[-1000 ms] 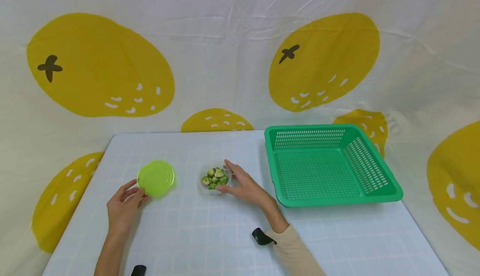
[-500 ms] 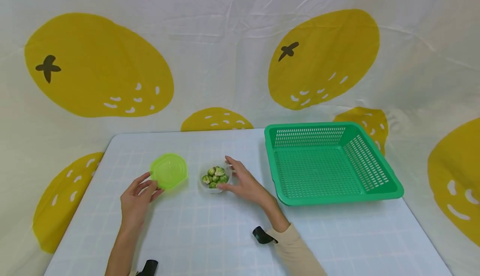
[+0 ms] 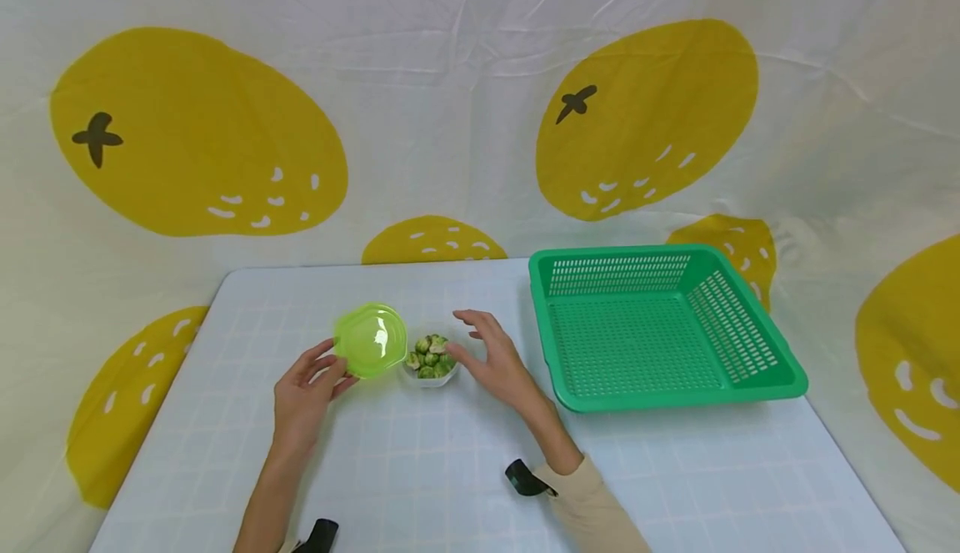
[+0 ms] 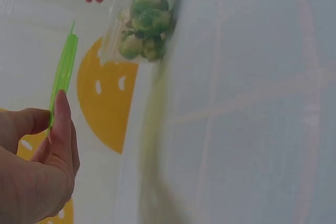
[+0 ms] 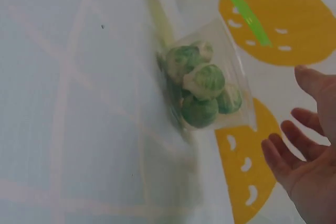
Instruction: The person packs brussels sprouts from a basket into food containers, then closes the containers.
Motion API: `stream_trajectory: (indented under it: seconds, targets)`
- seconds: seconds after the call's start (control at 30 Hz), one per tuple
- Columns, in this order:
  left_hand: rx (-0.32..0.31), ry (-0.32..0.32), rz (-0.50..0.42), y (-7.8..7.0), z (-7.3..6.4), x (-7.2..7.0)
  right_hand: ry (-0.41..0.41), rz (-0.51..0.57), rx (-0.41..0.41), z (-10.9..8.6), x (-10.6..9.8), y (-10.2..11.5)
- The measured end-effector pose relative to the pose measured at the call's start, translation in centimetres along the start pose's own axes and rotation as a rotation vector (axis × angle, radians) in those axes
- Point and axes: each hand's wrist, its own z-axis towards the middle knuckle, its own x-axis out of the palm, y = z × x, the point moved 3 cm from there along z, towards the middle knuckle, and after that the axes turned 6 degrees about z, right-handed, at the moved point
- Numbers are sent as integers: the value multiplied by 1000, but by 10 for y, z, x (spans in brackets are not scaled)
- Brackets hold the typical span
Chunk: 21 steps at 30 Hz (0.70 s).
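My left hand [image 3: 306, 394] pinches the edge of a translucent lime-green lid [image 3: 371, 341] between thumb and fingers. In the head view the lid overlaps the left rim of a clear plastic container [image 3: 429, 383]. Seen from the left wrist, the lid [image 4: 65, 64] is edge-on and held above the table. Several Brussels sprouts [image 5: 202, 87] fill the container, which stands upright on the table. To its right is my right hand [image 3: 497, 361], fingers spread and apart from the container wall, holding nothing; the right wrist view shows the same hand [image 5: 307, 145] beside it.
A large green plastic basket [image 3: 633, 403] with slotted walls stands at the right of the table. The table is covered by a pale checked cloth [image 3: 420, 486]. Behind it hangs a white curtain [image 3: 442, 119] printed with yellow fruit.
My left hand has carried the lid rightward, from well left of the container to its left rim. My right hand has let go of the container and lifted slightly off it.
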Motion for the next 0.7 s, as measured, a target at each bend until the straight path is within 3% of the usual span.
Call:
stream_trajectory:
  seconds: [0.47,0.7]
  targets:
    - [82,126,-23,4,-5,26,-119,189,-16,1,4,13]
    - [100,181,-9,4,-8,36,-131,176,11,-2,2,51]
